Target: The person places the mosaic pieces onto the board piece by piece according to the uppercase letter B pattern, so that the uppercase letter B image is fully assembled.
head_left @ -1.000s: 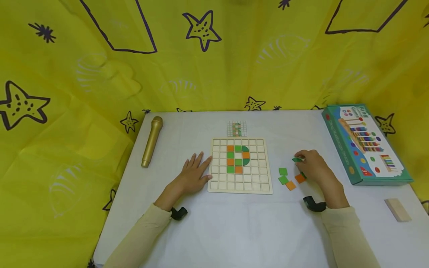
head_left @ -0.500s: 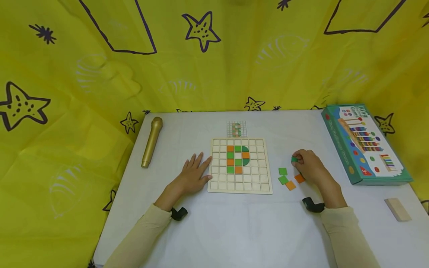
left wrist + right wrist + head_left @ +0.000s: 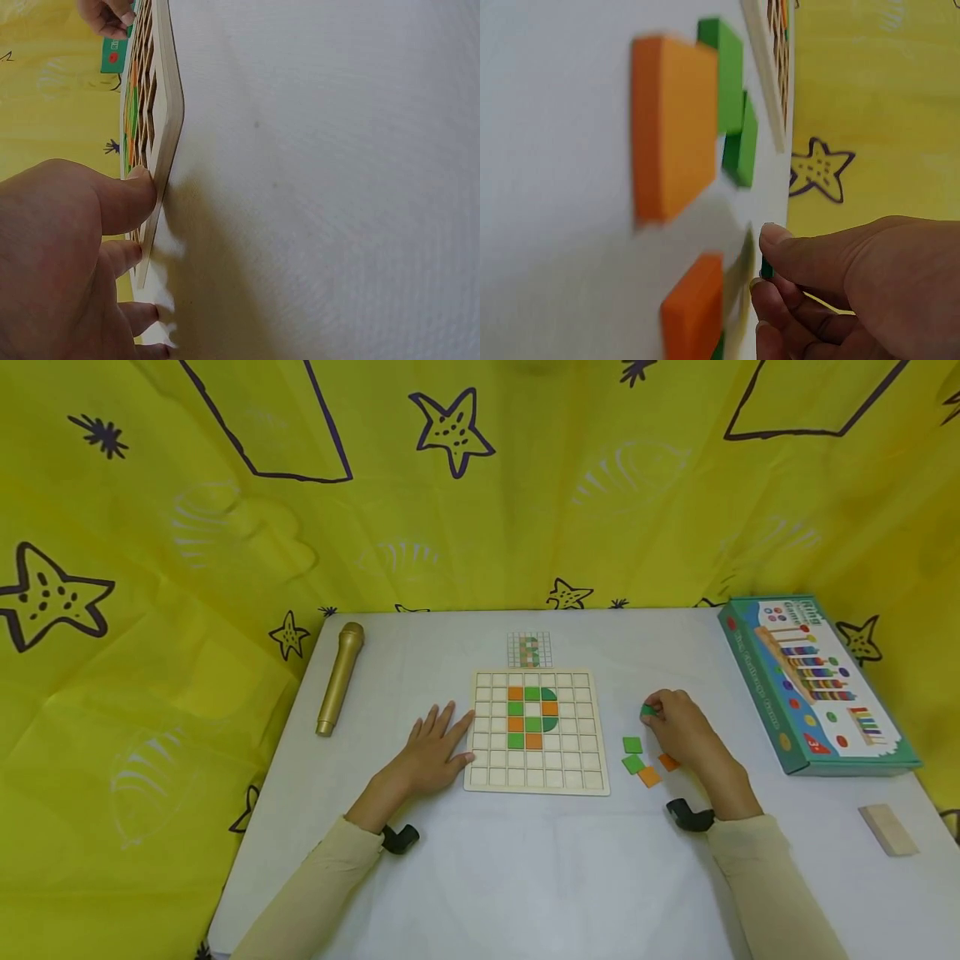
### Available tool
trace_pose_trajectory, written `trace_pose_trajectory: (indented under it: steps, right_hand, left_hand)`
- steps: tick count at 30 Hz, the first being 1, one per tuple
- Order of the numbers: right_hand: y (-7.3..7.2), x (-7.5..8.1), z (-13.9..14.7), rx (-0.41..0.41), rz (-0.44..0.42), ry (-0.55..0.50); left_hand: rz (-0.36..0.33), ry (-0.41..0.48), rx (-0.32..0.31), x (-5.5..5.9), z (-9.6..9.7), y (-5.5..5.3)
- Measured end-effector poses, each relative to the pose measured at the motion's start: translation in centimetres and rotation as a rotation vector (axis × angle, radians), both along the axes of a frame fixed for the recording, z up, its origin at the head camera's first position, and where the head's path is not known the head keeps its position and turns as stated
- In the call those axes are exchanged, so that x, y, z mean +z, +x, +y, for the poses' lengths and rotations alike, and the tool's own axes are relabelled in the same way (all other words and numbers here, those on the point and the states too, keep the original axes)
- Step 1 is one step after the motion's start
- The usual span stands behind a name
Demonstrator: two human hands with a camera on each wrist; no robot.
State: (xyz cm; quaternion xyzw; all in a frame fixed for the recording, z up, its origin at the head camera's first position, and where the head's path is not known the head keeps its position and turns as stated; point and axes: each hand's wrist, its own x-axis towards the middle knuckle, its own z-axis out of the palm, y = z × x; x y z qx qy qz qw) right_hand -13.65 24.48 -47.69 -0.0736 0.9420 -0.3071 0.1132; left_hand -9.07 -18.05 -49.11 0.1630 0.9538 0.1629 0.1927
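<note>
A wooden grid board [image 3: 570,762] lies mid-table, with orange, green and dark green curved tiles [image 3: 550,724] set in its cells. My left hand [image 3: 431,762] lies spread at the board's left edge; its thumb [image 3: 129,201] touches the rim in the left wrist view. My right hand [image 3: 682,727] pinches a small dark green tile [image 3: 647,711] between thumb and fingers, right of the board. Most of that tile is hidden by the fingers [image 3: 769,296]. Below the hand are green tiles [image 3: 632,745] and orange tiles [image 3: 648,777], with another bit of green showing in the right wrist view.
A small printed grid card [image 3: 528,649] touches the board's far side. At the left lies a gold microphone [image 3: 341,677]. A teal game box [image 3: 825,693] occupies the back right, with a pale wooden block [image 3: 888,829] nearer. A yellow curtain [image 3: 480,527] hangs behind the table.
My right hand has moved a little left, toward the board, with the dark green tile turning in its fingers. My left hand has stayed at the board's edge.
</note>
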Motion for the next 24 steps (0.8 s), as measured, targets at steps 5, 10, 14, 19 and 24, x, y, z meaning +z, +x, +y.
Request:
trace_pose_trajectory:
  steps: [5,10,14,19,24]
  right_hand:
    - [0.2,0.8,-2.5,0.032,-0.027,-0.029]
    - [1.0,1.3,-5.6,0.083,-0.019,-0.049]
    - [1.7,1.5,-7.9,0.129,0.017,-0.058]
    - [2.6,1.2,-10.1,0.171,0.031,-0.041]
    - [3.1,0.7,-11.4,0.216,0.072,-0.026]
  left_hand:
    - [-0.006,0.000,0.003,0.0,0.0,0.0]
    - [-0.006,0.002,0.004,0.1,0.0,0.0]
    - [-0.006,-0.001,0.004,0.1,0.0,0.0]
    - [-0.007,-0.002,0.006,0.1,0.1,0.0]
    - [-0.008,-0.002,0.006,0.2,0.1,0.0]
